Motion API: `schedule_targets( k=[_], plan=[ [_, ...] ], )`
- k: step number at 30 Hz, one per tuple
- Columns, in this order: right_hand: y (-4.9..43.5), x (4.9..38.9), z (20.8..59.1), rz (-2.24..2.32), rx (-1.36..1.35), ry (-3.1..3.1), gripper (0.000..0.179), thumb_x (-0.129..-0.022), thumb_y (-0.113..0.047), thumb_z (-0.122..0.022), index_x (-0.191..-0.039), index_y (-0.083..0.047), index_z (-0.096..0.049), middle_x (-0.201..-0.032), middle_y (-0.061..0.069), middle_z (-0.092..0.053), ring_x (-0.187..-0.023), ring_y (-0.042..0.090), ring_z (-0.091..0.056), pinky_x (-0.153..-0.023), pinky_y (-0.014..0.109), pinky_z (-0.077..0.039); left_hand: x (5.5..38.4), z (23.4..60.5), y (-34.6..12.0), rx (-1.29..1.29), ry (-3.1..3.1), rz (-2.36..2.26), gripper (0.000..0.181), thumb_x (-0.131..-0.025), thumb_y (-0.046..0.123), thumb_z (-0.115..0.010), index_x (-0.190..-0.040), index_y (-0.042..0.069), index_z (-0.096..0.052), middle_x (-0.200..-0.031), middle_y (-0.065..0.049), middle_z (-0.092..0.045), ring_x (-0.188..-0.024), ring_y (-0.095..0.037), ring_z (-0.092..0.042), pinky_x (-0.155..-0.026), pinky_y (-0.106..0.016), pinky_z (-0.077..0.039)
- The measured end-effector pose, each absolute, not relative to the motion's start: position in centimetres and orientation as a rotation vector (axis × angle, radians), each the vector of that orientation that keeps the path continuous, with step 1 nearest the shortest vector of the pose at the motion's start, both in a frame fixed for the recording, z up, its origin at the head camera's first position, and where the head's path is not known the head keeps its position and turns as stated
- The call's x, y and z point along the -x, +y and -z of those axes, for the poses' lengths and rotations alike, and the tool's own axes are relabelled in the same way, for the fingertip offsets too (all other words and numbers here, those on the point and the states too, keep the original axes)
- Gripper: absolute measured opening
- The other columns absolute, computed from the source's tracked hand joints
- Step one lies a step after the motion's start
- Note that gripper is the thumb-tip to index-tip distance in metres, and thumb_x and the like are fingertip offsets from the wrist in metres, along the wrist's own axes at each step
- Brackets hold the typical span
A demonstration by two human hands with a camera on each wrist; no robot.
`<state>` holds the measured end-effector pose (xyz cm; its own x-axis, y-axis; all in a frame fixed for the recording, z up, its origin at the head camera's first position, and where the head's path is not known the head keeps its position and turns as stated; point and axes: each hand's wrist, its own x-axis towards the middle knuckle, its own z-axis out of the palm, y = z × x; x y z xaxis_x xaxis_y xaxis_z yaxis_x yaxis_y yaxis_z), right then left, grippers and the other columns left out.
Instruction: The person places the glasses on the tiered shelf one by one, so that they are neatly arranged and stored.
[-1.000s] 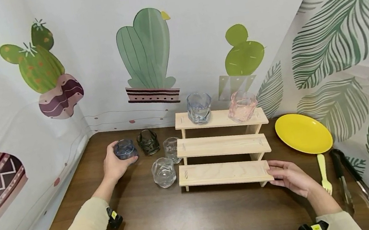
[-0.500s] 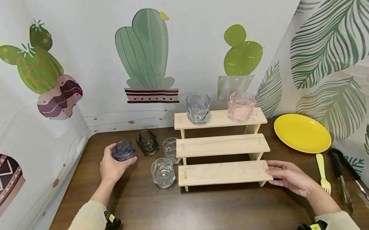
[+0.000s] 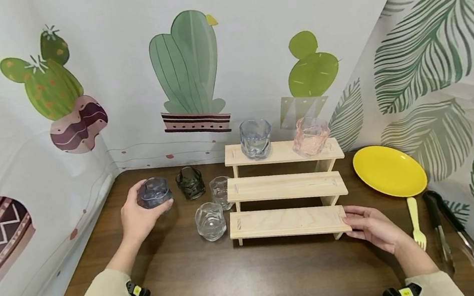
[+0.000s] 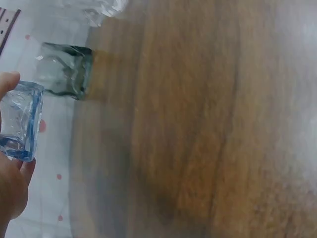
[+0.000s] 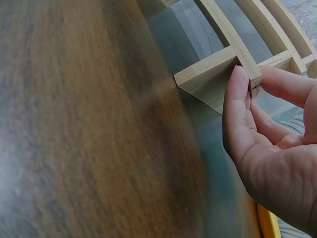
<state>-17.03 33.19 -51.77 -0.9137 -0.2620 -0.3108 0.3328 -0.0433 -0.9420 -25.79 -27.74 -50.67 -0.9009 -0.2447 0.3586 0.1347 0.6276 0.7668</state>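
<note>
A blue glass tumbler [image 3: 155, 192] is held between the thumb and fingers of my left hand [image 3: 136, 217]; the left wrist view shows it raised off the table. Beside it stands a dark green-grey glass [image 3: 190, 183]. Two clear glasses, one nearer me [image 3: 210, 221] and one farther back [image 3: 221, 193], stand left of a three-step wooden rack [image 3: 287, 187]. The right end of the lowest step is pinched by my right hand [image 3: 373, 226], with thumb and fingers on opposite faces in the right wrist view. A pale blue glass [image 3: 256, 139] and a pink glass [image 3: 310, 136] stand on the top step.
To the right of the rack lies a yellow plate [image 3: 389, 171]. A pale yellow fork [image 3: 415, 224] and black-handled metal tongs [image 3: 449, 219] lie in front of it. Printed fabric [image 3: 127, 82] hangs behind the brown table [image 3: 238, 284] and along its sides.
My left hand has shifted a little to the left with the blue glass, which also looks slightly higher. The right hand stays on the rack, and the other things have not moved.
</note>
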Motion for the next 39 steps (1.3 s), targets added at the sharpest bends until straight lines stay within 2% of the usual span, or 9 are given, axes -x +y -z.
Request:
schedule_targets(
  k=[5,10,12,19,24,30,35,39],
  plan=[
    [33.2,17.0,51.7,2.012,-0.074,1.832,0.063,-0.104,-0.007,-0.061,-0.151,0.016,-0.026,-0.115,0.003,-0.068,-0.099,0.016,-0.069,-0.084,0.031,-0.059,24.7,49.1,-26.7,-0.069,-2.388,1.195,0.093,-0.067,0.043,-0.099,-0.147,0.027,-0.055,-0.129,-0.011,-0.067,-0.104,-0.027,-0.065,-0.084,-0.041,-0.052],
    [33.2,17.0,51.6,2.01,-0.081,1.839,0.064,-0.104,-0.007,-0.061,-0.152,0.017,-0.026,-0.115,0.003,-0.068,-0.099,0.016,-0.069,-0.084,0.031,-0.059,23.9,47.2,-25.0,0.033,-2.382,1.223,0.093,-0.065,0.04,-0.101,-0.145,0.026,-0.056,-0.124,-0.007,-0.068,-0.098,-0.023,-0.066,-0.077,-0.023,-0.051],
    [33.2,17.0,51.6,2.007,-0.087,1.845,0.065,-0.104,-0.007,-0.061,-0.152,0.017,-0.025,-0.116,0.003,-0.067,-0.099,0.017,-0.069,-0.084,0.031,-0.059,23.7,46.6,-24.2,0.081,-2.382,1.236,0.093,-0.063,0.039,-0.102,-0.143,0.027,-0.057,-0.122,-0.005,-0.069,-0.095,-0.02,-0.066,-0.074,-0.019,-0.05],
    [33.1,17.1,51.6,1.987,-0.105,1.869,0.068,-0.104,-0.008,-0.061,-0.154,0.017,-0.021,-0.117,0.004,-0.066,-0.1,0.017,-0.068,-0.084,0.032,-0.059,22.7,44.7,-21.1,0.237,-2.384,1.263,0.09,-0.062,0.037,-0.102,-0.141,0.03,-0.059,-0.12,0.002,-0.071,-0.087,-0.014,-0.067,-0.071,-0.025,-0.055],
    [33.0,17.0,51.7,1.981,-0.12,1.888,0.069,-0.104,-0.008,-0.061,-0.154,0.017,-0.021,-0.117,0.005,-0.066,-0.1,0.017,-0.068,-0.085,0.032,-0.059,22.3,43.6,-18.6,0.342,-2.383,1.329,0.091,-0.063,0.035,-0.102,-0.142,0.028,-0.058,-0.118,0.001,-0.072,-0.084,-0.016,-0.069,-0.071,-0.033,-0.058],
    [33.1,17.1,51.7,1.986,-0.132,1.885,0.069,-0.104,-0.008,-0.062,-0.154,0.016,-0.022,-0.117,0.005,-0.066,-0.1,0.017,-0.068,-0.085,0.032,-0.059,22.0,42.9,-15.2,0.403,-2.401,1.407,0.095,-0.059,0.041,-0.103,-0.141,0.029,-0.057,-0.117,-0.001,-0.072,-0.088,-0.017,-0.071,-0.075,-0.039,-0.06],
    [33.1,17.1,51.7,1.989,-0.14,1.883,0.069,-0.104,-0.008,-0.062,-0.155,0.016,-0.021,-0.117,0.005,-0.066,-0.1,0.017,-0.068,-0.084,0.032,-0.059,22.2,43.0,-12.0,0.447,-2.409,1.477,0.096,-0.059,0.042,-0.103,-0.14,0.027,-0.055,-0.121,0.003,-0.071,-0.094,-0.015,-0.07,-0.08,-0.039,-0.059],
    [33.0,17.1,51.8,1.986,-0.133,1.886,0.07,-0.104,-0.008,-0.062,-0.155,0.016,-0.021,-0.118,0.005,-0.065,-0.101,0.017,-0.068,-0.085,0.032,-0.059,22.5,43.3,-9.7,0.498,-2.4,1.502,0.094,-0.06,0.043,-0.102,-0.139,0.031,-0.055,-0.122,0.007,-0.069,-0.098,-0.014,-0.069,-0.083,-0.037,-0.058]
  ],
)
